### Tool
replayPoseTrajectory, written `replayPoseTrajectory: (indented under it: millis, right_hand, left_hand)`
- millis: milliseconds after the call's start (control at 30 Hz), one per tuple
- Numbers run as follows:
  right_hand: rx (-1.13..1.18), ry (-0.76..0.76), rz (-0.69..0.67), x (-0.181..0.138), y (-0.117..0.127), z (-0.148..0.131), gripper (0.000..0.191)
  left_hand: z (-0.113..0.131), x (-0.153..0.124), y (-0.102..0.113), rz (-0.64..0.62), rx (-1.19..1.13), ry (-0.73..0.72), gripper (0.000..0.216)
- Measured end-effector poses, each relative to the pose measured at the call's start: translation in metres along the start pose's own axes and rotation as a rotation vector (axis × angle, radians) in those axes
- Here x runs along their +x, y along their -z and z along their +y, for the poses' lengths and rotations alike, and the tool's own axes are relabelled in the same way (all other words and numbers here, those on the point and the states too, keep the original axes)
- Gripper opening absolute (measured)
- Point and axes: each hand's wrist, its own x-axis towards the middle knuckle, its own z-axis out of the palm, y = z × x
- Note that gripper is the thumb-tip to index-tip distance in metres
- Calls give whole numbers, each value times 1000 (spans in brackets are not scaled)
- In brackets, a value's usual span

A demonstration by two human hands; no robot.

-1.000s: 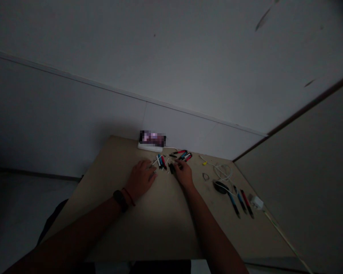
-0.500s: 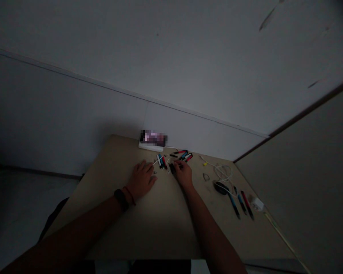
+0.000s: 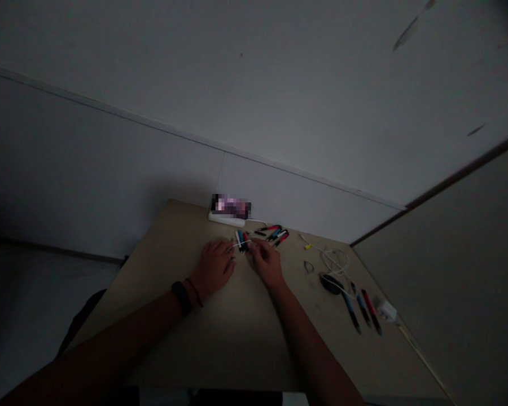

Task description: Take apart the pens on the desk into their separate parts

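Observation:
The scene is very dim. My left hand [image 3: 215,265] rests on the beige table [image 3: 237,338], a dark watch and a red band on its wrist. My right hand [image 3: 266,262] sits close beside it. A thin white rod [image 3: 242,244] spans the gap between their fingertips, and both hands seem to pinch it, one at each end. Just behind the rod lie short pen parts [image 3: 242,238] in white, blue and red. A small dark piece lies between the hands.
A blurred-screen phone [image 3: 231,207] lies on a white block at the table's far edge by the wall. More pens [image 3: 275,233] lie right of it. Further right are a white cable [image 3: 334,257], a black oval object [image 3: 328,283], three pens [image 3: 362,309] and a white charger [image 3: 386,309].
My right hand has moved left toward my left hand. The thin white rod now sits lifted between the two sets of fingertips. The view has shifted slightly.

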Motion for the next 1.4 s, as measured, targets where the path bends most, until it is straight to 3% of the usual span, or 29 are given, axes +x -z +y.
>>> replayPoseTrajectory:
  millis: [133,233,567,800,1100,1400]
  right_hand:
    - [49,27,-195,-5,-4,-10,54]
    - [36,53,-212,-6,-5,-14,51]
    - [-21,52,-108,-2,-5,-7,37]
    - [-144,-77,148,6,8,10,42]
    - [-284,-29,76,11,9,27,36]
    - [-594,-197,323,17,41,43,35]
  left_hand:
    - [2,1,0,22,-67,-36,36]
    - [3,1,-1,29,-132,-71,38]
    - [-2,0,-9,78,-254,-90,36]
    - [-4,-1,-7,-4,-123,-87,27]
    - [-2,-1,-4,-57,-75,-90,27]
    - [-1,-1,-3,15,-219,-148,36]
